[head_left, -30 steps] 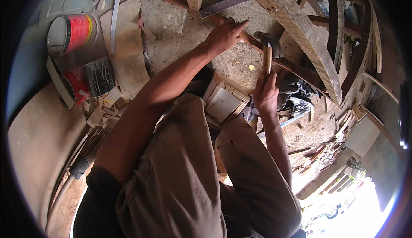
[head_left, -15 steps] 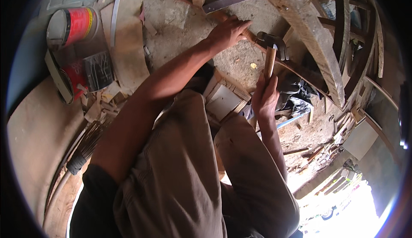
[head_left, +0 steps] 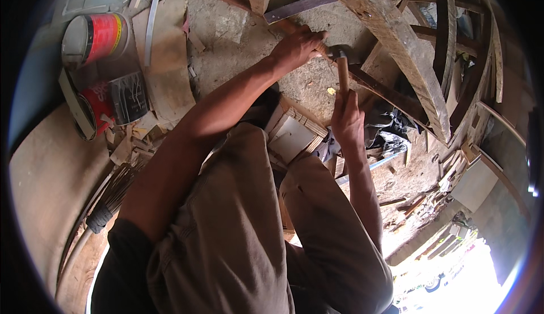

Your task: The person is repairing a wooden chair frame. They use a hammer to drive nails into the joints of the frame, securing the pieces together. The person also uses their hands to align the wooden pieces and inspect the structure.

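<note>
My right hand (head_left: 348, 120) is wrapped round the wooden handle of a hammer (head_left: 343, 76). The dark hammer head is at the far end, close beside the fingers of my left hand (head_left: 297, 49). That left hand is closed over a long brown wooden bar (head_left: 391, 92), which runs slantwise from the upper left down to the right. Whether the hammer head touches the bar, I cannot tell. Any small thing between my left fingertips is hidden.
A curved timber frame (head_left: 391, 36) rises at the upper right. On the left lie two large tins, one red-labelled (head_left: 105, 36). Between my knees stands a cardboard box (head_left: 292, 135). Black plastic (head_left: 388, 130) and wood scraps (head_left: 419, 203) lie at the right.
The hammer has shifted left, its head coming closer to my left hand, and its handle stands straighter. My left hand stays on the bar, slightly lower and further left in view.
</note>
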The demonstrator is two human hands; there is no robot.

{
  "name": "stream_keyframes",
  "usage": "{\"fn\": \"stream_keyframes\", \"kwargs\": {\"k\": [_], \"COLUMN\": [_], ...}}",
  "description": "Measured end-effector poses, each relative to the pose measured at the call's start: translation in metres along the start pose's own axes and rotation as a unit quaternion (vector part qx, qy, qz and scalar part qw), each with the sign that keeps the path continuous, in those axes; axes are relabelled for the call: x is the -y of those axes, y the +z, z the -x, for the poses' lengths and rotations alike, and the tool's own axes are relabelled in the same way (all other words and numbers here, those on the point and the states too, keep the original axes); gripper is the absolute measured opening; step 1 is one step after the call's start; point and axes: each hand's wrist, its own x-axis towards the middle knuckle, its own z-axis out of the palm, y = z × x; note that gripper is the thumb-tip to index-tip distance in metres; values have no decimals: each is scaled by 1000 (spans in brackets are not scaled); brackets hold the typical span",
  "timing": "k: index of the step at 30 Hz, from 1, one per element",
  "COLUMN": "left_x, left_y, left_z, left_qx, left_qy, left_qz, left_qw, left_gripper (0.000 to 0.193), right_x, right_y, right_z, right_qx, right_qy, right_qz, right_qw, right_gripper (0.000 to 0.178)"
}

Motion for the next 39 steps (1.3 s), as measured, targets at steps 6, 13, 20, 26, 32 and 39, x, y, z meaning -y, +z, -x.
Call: {"fn": "stream_keyframes", "kwargs": {"k": [6,13,20,26,32,39], "left_x": [8,-1,4,8,9,6], "left_y": [9,-1,1,-12,-33,-33], "left_z": [3,1,5,17,25,26], "left_qx": [2,4,27,-62,35,83], "left_qy": [5,-10,-17,32,-9,-29], "left_qz": [3,-7,10,-2,-183,-213], "left_qw": [1000,1000,999,998,982,973], "left_gripper": [61,59,59,57,52,54], "right_x": [-1,18,11,30,34,36], "right_y": [7,-14,-15,-20,-25,-30], "right_z": [6,12,8,6,5,-6], "right_qx": [-15,-70,17,48,7,98], "right_qy": [46,-19,-70,-107,-159,-92], "right_qz": [47,15,143,215,211,298], "right_qw": [998,997,987,970,964,945], "right_gripper": [19,24,46,60,57,52]}}
